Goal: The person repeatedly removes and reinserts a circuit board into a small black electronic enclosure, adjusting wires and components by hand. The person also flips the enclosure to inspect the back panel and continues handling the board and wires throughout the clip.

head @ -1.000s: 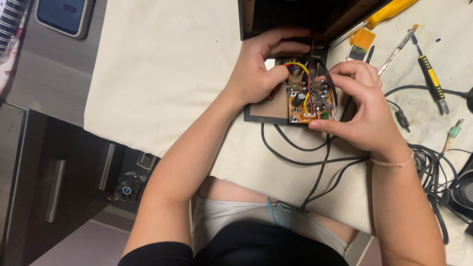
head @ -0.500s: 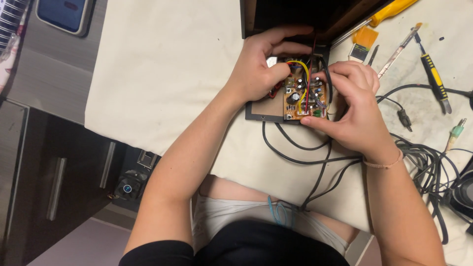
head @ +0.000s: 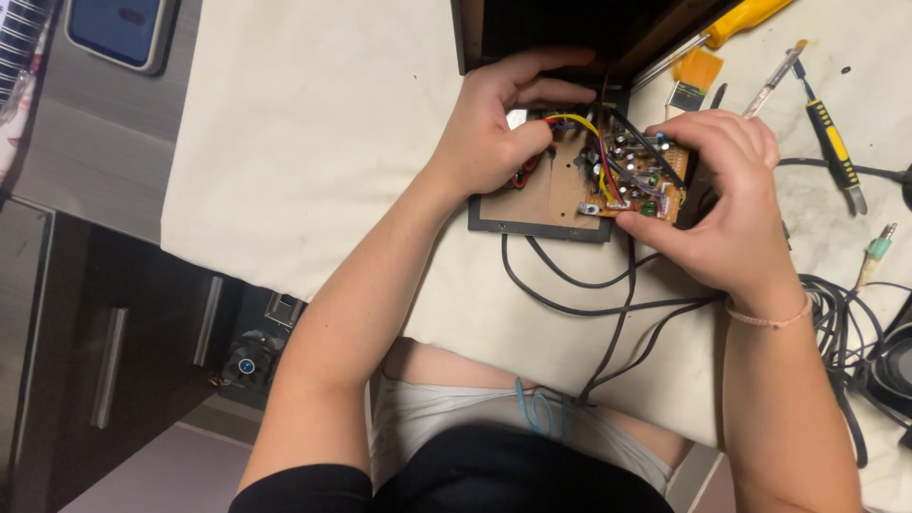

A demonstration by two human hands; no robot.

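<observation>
Phone (head: 122,28): a dark handset is seen face up on the grey ledge at the far left, well apart from the work.
Cloth (head: 313,142): a cream sheet is spread over the table, and everything handled lies on it.
Step in hand: a brown circuit board (head: 608,176) is being held up at the mouth of a dark wooden cabinet (head: 570,28), judged as mid-way through working the board and its wiring loose or into place.
Left hand (head: 499,128): the fingers are curled and pressed together around the board's left end, where the thumb lies by the red and yellow wires (head: 570,123); whether a wire itself is pinched cannot be told.
Panel (head: 537,204): a flat brown back plate with a dark rim lies under the board, touching it.
Black cables (head: 608,294): several are looped from beneath the plate toward the lap.
Right hand (head: 727,204): the board's right edge is pinched between thumb below and fingers arched over the top.
Next move: a steady two-sided hold is called for, as the wires look short and easily strained.
Tools: a yellow-handled screwdriver (head: 736,19), a small brush (head: 692,78) and a second driver (head: 834,147) are laid at the right, untouched.
</observation>
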